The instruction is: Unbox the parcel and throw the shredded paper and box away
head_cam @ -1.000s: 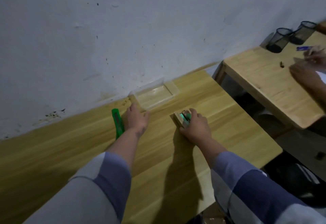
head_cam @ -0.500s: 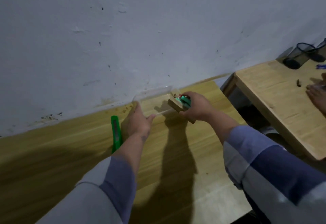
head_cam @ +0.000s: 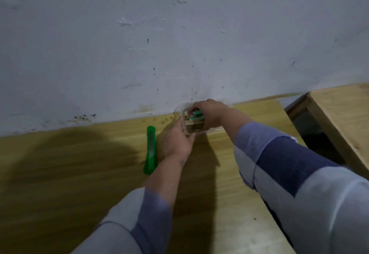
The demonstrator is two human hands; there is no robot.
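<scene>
Our right hand (head_cam: pixel 211 113) is gripping the small wooden item (head_cam: pixel 193 122) with closed fingers, inside the clear container (head_cam: pixel 179 109). Our left hand (head_cam: pixel 176 143) is bracing that container's near side, fingers loosely spread. The green cutter (head_cam: pixel 150 149) is lying just left.

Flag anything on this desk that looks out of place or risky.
The green utility knife lies loose on the wooden desk right beside the left hand; whether its blade is out cannot be told. Small brown crumbs dot the desk by the wall.
</scene>
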